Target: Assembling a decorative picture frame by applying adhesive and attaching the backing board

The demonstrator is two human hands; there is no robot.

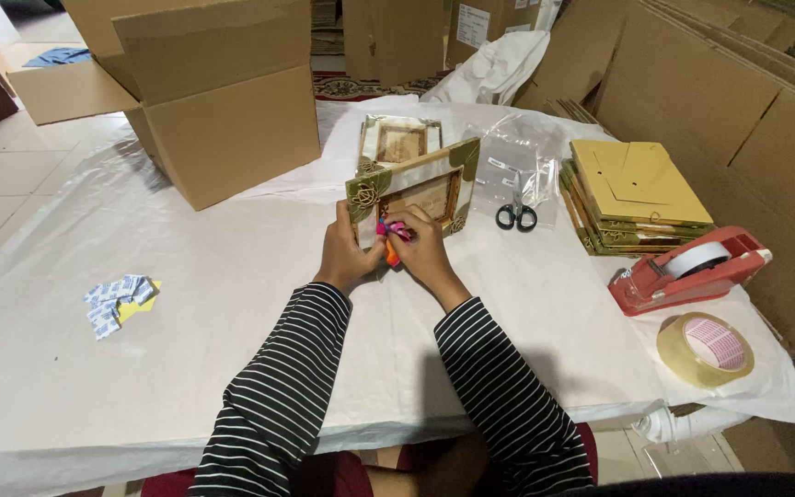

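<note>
All positions are given relative to the picture frame (413, 191), an ornate gold-green frame standing tilted on the white sheet (232, 304).

Far left of the picture frame: a small pile of blue-and-white packets (120, 302) lying flat on the sheet.

Left and behind: an open cardboard box (218, 101).

At the frame's lower left corner: the left hand (347, 256), fingers curled and pressed against the frame's edge.

At the frame's lower edge: the right hand (423, 253), fingers closed, pinching a small pink-and-orange object (392, 237) held against the frame. What the object is cannot be told.

Directly behind: a second frame (400, 140), lying flat.

Just right: black-handled scissors (515, 215) on a clear plastic bag (517, 161).

Further right: a stack of flat frames (632, 198).

Far right and nearer the person: a red tape dispenser (689, 269), with a loose tape roll (704, 349) beside it.
</note>
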